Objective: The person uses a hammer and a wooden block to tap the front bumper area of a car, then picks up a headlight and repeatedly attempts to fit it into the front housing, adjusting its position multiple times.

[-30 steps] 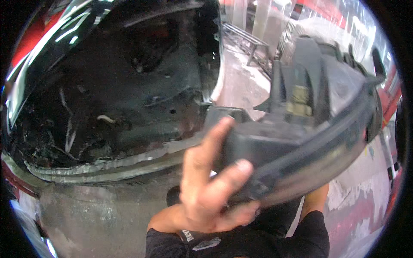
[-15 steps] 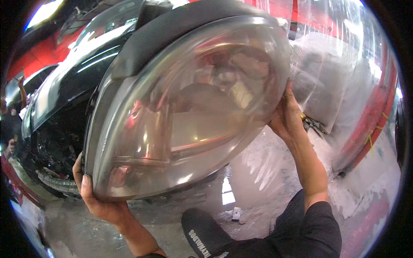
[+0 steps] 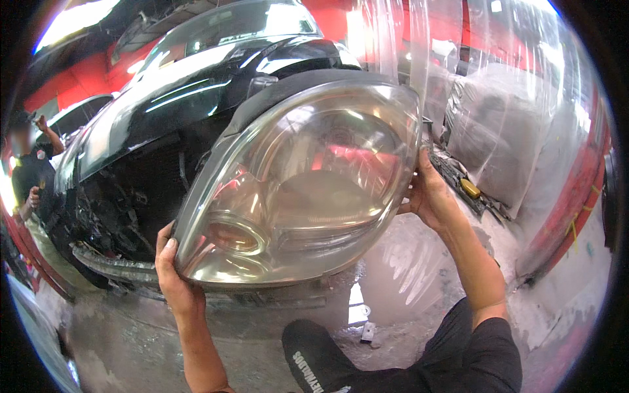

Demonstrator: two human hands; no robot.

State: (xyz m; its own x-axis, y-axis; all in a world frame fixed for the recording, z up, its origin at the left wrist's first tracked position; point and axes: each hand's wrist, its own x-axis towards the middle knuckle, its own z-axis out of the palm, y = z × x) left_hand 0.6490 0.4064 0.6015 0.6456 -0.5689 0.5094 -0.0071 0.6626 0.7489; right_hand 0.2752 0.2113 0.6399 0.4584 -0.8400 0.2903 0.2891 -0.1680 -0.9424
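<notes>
A large car headlight (image 3: 314, 203) with a clear, slightly yellowed lens and a black housing is held up between my two hands. My left hand (image 3: 175, 275) grips its lower left corner, thumb at the lens edge and fingers behind the housing. At the right end, my right hand (image 3: 432, 193) supports the edge, its fingers partly hidden behind the lamp. Beyond the headlight stands a black car (image 3: 196, 85) whose front end is open, with dark inner parts showing.
Another person (image 3: 36, 164) stands at the far left beside the car. Clear plastic sheeting (image 3: 504, 118) hangs at the right, over a wrapped object. A yellow-handled tool (image 3: 470, 188) lies on dark parts near my right hand. The floor (image 3: 262, 327) looks wet, with a small whitish box (image 3: 368, 332) on it.
The headlight has moved lower and farther from me, still in both hands, and looks smaller. More of the black car and the person at the left now shows.
</notes>
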